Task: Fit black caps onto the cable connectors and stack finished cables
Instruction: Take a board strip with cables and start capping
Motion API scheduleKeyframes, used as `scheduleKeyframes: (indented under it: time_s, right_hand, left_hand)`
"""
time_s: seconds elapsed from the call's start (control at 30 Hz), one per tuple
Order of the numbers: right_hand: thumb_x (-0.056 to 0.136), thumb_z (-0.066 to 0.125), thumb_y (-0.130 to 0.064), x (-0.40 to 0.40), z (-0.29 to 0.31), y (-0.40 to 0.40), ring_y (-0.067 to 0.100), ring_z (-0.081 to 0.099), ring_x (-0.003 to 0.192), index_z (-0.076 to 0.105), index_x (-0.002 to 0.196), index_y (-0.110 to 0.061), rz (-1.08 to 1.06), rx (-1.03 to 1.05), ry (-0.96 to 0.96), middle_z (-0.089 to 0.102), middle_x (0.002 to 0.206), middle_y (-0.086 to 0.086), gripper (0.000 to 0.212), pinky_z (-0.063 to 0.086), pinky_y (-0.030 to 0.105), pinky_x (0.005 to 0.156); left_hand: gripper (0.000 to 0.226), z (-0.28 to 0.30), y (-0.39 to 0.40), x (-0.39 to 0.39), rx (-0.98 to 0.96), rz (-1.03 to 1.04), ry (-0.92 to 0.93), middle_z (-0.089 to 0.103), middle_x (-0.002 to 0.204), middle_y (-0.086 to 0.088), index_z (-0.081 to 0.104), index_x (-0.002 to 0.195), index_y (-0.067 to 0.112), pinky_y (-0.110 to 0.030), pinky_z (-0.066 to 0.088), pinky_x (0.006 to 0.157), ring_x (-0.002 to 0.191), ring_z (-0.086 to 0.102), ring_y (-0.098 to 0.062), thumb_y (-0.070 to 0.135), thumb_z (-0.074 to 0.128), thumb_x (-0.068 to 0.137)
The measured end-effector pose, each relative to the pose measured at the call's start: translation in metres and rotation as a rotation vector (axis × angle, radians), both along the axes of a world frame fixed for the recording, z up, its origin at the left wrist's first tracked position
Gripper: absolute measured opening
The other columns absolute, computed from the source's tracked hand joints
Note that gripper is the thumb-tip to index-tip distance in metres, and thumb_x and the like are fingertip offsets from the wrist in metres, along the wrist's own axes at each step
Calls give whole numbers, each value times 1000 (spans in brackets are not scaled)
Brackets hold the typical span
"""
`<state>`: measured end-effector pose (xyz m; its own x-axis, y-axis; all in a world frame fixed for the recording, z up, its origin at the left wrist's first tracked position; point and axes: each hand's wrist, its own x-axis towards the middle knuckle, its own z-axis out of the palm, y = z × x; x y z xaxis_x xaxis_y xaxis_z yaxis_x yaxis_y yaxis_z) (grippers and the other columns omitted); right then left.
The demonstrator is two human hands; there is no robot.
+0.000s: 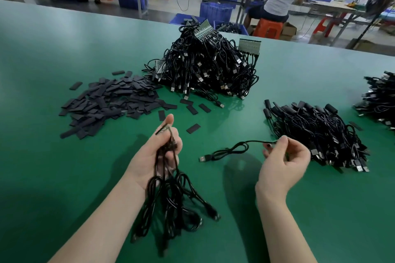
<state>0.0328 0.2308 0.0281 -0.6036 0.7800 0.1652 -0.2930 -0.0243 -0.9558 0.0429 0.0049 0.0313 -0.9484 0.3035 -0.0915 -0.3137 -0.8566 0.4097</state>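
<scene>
While the left hand [158, 156] grips a bundle [171, 203] of cables hanging toward the counter [64, 177], the right hand [284, 162] pinches one end of a single cable [230, 150]. Its long axis runs left-right, the USB plug [202, 158] pointing left. Caps [109, 100] lie far left; finished cables [320, 132] are stacked at right.

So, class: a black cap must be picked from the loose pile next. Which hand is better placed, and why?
Left. The left hand is nearer the caps, though it grips a cable bundle. The right hand pinches one cable, farther away.
</scene>
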Motion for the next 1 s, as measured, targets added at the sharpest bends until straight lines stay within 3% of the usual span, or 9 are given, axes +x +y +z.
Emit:
scheduleKeyframes:
  time_s: [0.1,0.2,0.27,0.37,0.5,0.63,0.77,0.9,1.0]
  right_hand:
    - [98,58,-20,6,11,-4,3,59,77,56,94,-32,-3,198,128,60,91,-12,13,48,17,71]
    - [98,59,-15,12,31,-14,13,62,76,58,96,-33,89,277,215,62,87,-16,18,50,21,71]
    - [97,60,-11,15,49,-22,19,65,72,58,95,-31,174,293,258,62,87,-12,20,53,24,69]
    - [96,61,-11,21,75,-39,19,70,69,58,92,-28,339,300,289,63,85,-13,18,55,24,68]
    - [96,59,-10,26,94,-54,22,73,73,57,96,-23,566,212,332,61,87,-10,13,56,24,72]
    - [99,55,-7,16,86,-56,25,73,75,57,97,-18,746,-188,267,63,85,-1,11,57,29,72]
    - [96,58,-1,4,52,-54,22,73,74,56,96,-9,726,-351,-169,65,95,12,9,58,27,66]
    - [91,63,0,5,18,-57,18,72,68,58,92,-10,765,-271,-389,68,74,6,11,57,24,58]
    - [88,68,-8,0,14,-54,12,68,63,63,90,-12,834,-31,-452,70,68,1,7,59,29,66]
  left_hand:
    - [59,-4,13,-3,-540,236,-86,72,81,-5,57,122,25,-19,50,44,58,65,-13,10,80,70]
    - [71,-11,17,-1,-1005,296,84,70,111,6,43,134,37,-20,51,60,79,70,-12,29,82,75]
    - [89,-15,17,1,-1152,268,235,60,120,27,28,143,45,-20,45,84,104,62,1,51,79,70]
    - [92,-17,27,3,-1230,132,378,41,133,39,10,138,65,-17,29,99,118,38,25,71,68,67]
    - [75,-11,34,7,-1211,204,383,19,150,28,9,126,75,-22,27,109,135,25,14,88,53,66]
    - [48,-3,20,9,-1284,671,443,29,152,16,28,139,49,-8,23,108,140,24,5,56,36,92]
    - [40,1,13,11,-1617,1035,607,48,138,1,52,133,17,-22,24,113,134,39,-8,32,41,98]
    - [35,-1,26,13,-2004,842,847,61,128,5,65,124,21,-33,26,112,119,55,-11,34,56,92]
    - [44,-11,35,14,-2000,579,848,64,127,2,61,131,18,-36,45,102,116,59,-18,19,67,87]
